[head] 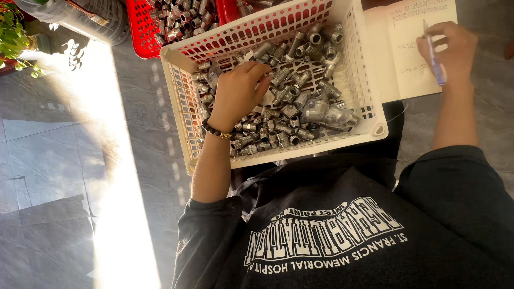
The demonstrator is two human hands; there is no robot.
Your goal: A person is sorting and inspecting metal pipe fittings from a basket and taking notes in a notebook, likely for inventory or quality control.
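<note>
Left hand (pixel 238 92) hides its grip among fittings (pixel 300 107); notebook (pixel 412 48) cut off.

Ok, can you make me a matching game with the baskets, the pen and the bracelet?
Things:
1. white basket
2. red basket
3. pen
4. bead bracelet

Places:
A. on the left hand's wrist
B. in the right hand, over the notebook
C. behind the white one, at the top
D. in front of the person, holding metal fittings

Pairs: 1-D, 2-C, 3-B, 4-A
</note>
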